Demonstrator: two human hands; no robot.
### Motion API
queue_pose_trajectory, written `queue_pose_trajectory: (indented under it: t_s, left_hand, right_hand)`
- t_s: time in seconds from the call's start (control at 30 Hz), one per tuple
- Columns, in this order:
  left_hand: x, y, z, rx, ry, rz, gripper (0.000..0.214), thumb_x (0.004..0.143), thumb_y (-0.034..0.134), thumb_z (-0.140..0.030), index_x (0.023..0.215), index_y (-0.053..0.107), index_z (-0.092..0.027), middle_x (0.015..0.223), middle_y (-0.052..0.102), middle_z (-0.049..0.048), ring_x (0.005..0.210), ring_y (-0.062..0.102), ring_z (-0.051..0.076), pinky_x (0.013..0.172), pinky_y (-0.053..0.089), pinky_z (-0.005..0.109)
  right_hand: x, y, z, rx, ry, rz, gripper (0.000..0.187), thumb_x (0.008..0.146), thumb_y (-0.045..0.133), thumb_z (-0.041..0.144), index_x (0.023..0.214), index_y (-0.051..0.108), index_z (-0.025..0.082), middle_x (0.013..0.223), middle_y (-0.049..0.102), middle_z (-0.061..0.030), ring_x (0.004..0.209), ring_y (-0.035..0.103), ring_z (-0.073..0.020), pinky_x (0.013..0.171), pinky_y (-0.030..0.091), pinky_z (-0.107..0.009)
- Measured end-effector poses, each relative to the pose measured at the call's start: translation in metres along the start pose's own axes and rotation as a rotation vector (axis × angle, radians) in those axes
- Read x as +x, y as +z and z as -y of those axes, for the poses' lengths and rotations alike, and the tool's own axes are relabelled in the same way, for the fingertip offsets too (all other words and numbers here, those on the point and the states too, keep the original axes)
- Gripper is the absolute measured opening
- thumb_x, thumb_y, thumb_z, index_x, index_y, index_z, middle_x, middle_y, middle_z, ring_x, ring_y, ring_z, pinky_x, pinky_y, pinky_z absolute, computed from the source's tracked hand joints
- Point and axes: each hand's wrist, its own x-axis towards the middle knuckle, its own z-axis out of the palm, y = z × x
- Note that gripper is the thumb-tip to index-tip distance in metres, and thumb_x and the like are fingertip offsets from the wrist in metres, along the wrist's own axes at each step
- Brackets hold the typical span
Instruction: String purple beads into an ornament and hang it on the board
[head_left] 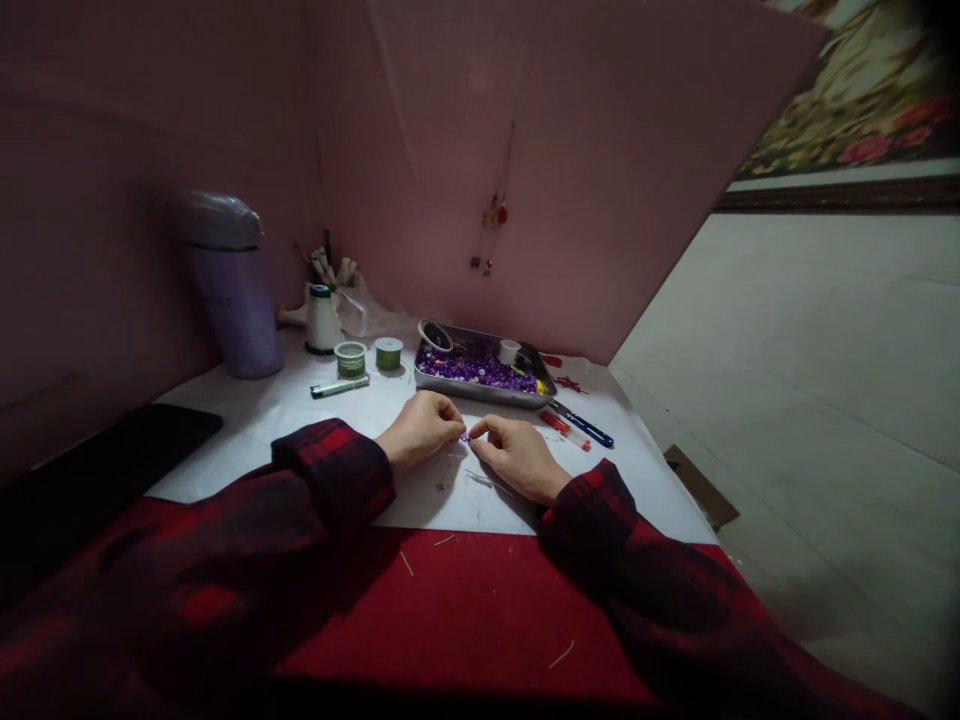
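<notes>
- A dark, flat rectangle lies far left of the metal tray, at the desk's edge; what it is cannot be told.
- A lilac flask, smooth and cylindrical with a domed lid, stands well left of the tray, near the wall.
- A white cone of thread and two small green spools stand just left of the tray, a slim pen-like stick lying in front of them.
- The left hand, in a red-and-black plaid sleeve, is in front of the tray — fingertips pinched on a tiny purple bead.
- The right hand meets it, pinching at the same bead from the other side.
- The tray is shallow, shiny steel, heaped with glittering purple beads; a roll of tape leans at its left end.
- A blue-handled tool and a red-tipped stick lie just right of the tray.
- White paper covers the desk under the tray, over red cloth; pink board walls rise behind, pale floor to the right.
</notes>
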Motion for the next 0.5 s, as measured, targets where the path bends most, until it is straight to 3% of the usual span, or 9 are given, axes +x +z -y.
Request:
queue_pose_trajectory:
  t_s: [0.3, 0.5]
  left_hand:
    - [-0.003, -0.001, -0.002, 0.134, 0.035, 0.011, 0.013, 0.064, 0.059, -0.023, 0.065, 0.067, -0.013, 0.058, 0.062, 0.0023, 0.057, 0.052, 0.013, 0.055, 0.037, 0.024]
    - [-0.004, 0.0, -0.004, 0.138, 0.058, -0.011, 0.012, 0.065, 0.058, -0.021, 0.066, 0.067, -0.013, 0.063, 0.064, 0.0036, 0.059, 0.054, 0.013, 0.056, 0.038, 0.024]
  right_hand:
    - [0.001, 0.004, -0.009, 0.158, 0.059, -0.006, 0.016, 0.078, 0.056, 0.029, 0.079, 0.067, 0.018, 0.061, 0.059, -0.0003, 0.054, 0.047, -0.0111, 0.051, 0.03, -0.023]
    - [0.004, 0.008, -0.013, 0.404, 0.112, 0.013, 0.021, 0.076, 0.057, 0.033, 0.079, 0.065, 0.015, 0.062, 0.06, -0.0021, 0.054, 0.05, -0.0115, 0.049, 0.032, -0.022]
